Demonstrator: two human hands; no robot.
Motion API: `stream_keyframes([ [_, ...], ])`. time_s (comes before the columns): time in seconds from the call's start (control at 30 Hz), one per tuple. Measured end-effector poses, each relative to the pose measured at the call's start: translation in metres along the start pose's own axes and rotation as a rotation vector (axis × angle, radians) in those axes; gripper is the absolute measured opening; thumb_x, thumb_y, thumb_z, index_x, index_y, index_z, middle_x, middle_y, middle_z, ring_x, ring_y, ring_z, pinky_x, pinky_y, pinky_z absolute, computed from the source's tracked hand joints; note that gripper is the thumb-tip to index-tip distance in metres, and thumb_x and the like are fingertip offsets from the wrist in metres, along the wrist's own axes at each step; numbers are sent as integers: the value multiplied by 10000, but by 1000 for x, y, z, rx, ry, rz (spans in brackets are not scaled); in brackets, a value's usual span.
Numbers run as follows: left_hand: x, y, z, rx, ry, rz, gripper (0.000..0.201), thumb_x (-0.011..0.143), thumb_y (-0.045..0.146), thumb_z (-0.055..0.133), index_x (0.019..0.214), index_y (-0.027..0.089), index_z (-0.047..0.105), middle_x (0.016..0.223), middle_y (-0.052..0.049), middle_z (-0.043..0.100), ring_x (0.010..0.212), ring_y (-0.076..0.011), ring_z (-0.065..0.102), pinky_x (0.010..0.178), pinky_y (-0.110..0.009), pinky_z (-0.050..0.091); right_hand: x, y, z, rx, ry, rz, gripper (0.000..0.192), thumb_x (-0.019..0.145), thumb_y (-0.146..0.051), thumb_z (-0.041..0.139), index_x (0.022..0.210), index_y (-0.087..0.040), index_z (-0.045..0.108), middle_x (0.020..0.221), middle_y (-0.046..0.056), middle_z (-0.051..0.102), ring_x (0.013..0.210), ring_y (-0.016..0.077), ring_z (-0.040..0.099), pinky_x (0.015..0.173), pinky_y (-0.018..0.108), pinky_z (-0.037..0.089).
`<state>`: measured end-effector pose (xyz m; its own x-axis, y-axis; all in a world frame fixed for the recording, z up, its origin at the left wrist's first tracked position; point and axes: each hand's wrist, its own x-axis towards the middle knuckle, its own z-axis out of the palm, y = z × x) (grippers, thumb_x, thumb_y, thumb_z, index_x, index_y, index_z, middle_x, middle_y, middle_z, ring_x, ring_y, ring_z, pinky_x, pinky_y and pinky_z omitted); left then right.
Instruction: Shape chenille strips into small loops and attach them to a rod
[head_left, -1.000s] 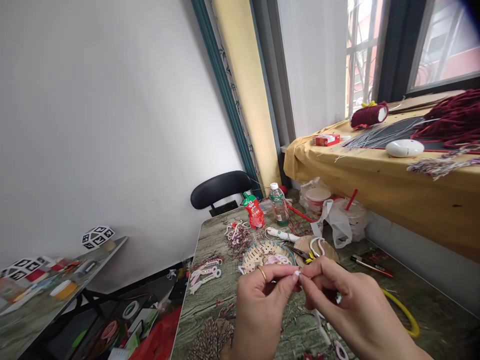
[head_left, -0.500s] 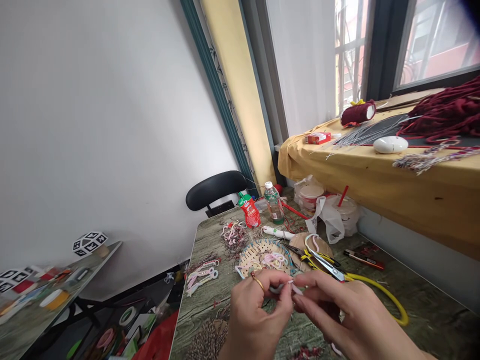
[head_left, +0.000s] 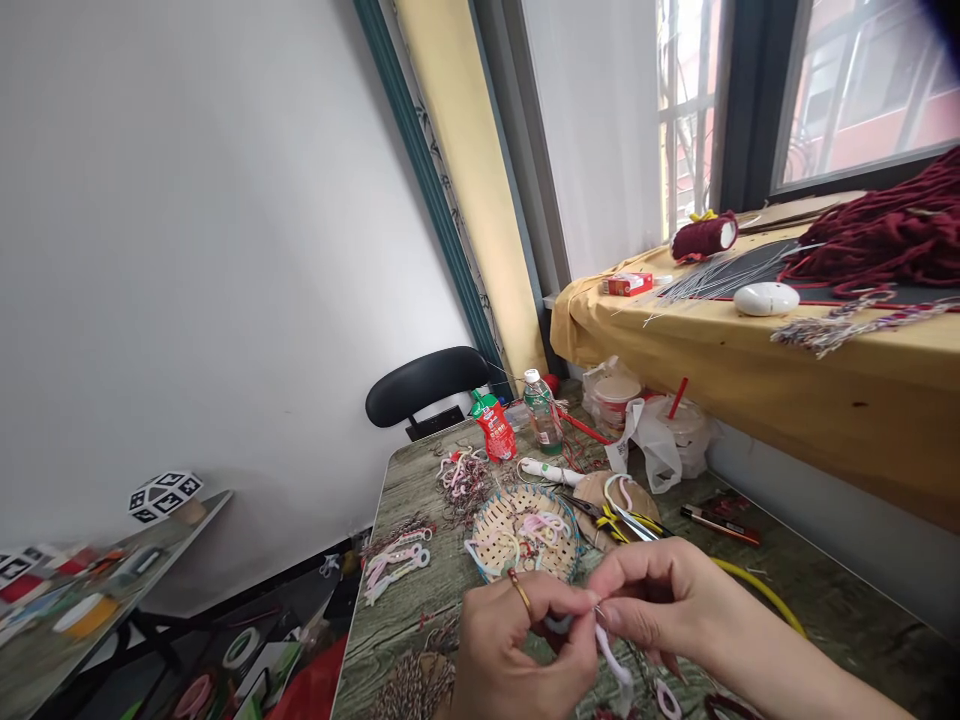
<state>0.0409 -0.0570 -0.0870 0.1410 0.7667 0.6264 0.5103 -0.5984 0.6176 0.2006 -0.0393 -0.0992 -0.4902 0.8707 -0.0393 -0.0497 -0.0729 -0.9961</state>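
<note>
Left hand (head_left: 510, 650) & right hand (head_left: 660, 600) both pinching white loop (head_left: 609, 655), fingertips touching, just before basket (head_left: 525, 520).

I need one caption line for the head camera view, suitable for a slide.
Both hands, left hand and right hand, pinch a small white loop above a cluttered table, near a woven basket.

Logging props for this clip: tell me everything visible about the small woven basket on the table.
The woven basket is shallow and round, made of pale tan strips that look like bamboo or rattan, with open gaps in the weave and a bluish rim. It sits flat on the wood-grain table, just beyond the left hand and right hand, untouched by either. Inside lie pink and white looped cords. Scissors with yellow handles lie beside it to the right.
</note>
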Motion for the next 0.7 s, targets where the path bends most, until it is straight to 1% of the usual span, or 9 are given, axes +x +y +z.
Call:
stream_keyframes([
  [0.1,-3,-1,0,-55,-25,-94,134,596,71,602,580,177,684,498,-8,676,406,-94,571,450,-174,467,1,4,3,-118,-28,-18,73,718,-224,643,701,-155,625,524,-62,480,466,60,364,438,168,286],
  [0.17,-5,-2,0,-103,-54,-162,137,584,76,608,569,182,693,504,-18,682,424,-108,585,474,-193,471,1,4,5,-292,41,-111,40,699,-131,588,671,-159,587,547,-53,492,497,77,398,467,186,307],
  [0.23,-5,-3,-1,-155,-79,-220,126,593,100,607,571,181,702,506,-32,681,436,-119,589,468,-202,462,1,2,6,-424,129,-247,119,662,-51,543,664,-169,556,612,-39,515,569,99,447,525,205,340],
  [0.3,-5,-3,-1,-190,-83,-276,119,603,127,604,573,179,707,505,-41,677,440,-122,584,451,-202,448,0,0,5,-400,103,-309,129,676,-52,547,704,-178,554,706,-24,540,645,113,475,581,215,370],
  [0.37,-5,-2,-1,-198,-71,-321,111,601,143,609,570,179,709,503,-45,673,442,-122,578,451,-203,446,0,0,4,-294,-9,-268,55,730,-132,576,734,-182,555,740,-22,543,648,110,466,579,210,380],
  [0.43,-4,-1,-1,-210,-73,-347,107,589,143,613,561,177,711,496,-46,668,435,-118,567,447,-203,438,1,2,5,-299,-29,-235,65,747,-159,573,704,-183,530,707,-30,532,626,106,450,561,203,376],
  [0.57,-7,4,0,-273,-91,-438,118,535,102,614,530,180,702,466,-27,645,416,-106,554,433,-194,427,11,12,0,-837,259,-329,110,778,-103,454,716,-193,471,682,-21,526,612,118,477,562,213,390],
  [0.63,-7,7,-1,-342,-98,-545,100,526,108,615,518,177,686,456,-15,634,385,-104,561,405,-187,428,20,20,-15,-1096,394,-320,98,827,-159,420,763,-187,488,731,22,562,641,155,504,585,263,413],
  [0.7,-6,8,-4,-401,-92,-630,72,535,129,616,517,171,672,443,-6,625,363,-107,573,385,-180,430,30,27,-38,-1170,458,-259,113,831,-187,420,821,-168,531,826,100,595,718,228,532,589,331,426],
])
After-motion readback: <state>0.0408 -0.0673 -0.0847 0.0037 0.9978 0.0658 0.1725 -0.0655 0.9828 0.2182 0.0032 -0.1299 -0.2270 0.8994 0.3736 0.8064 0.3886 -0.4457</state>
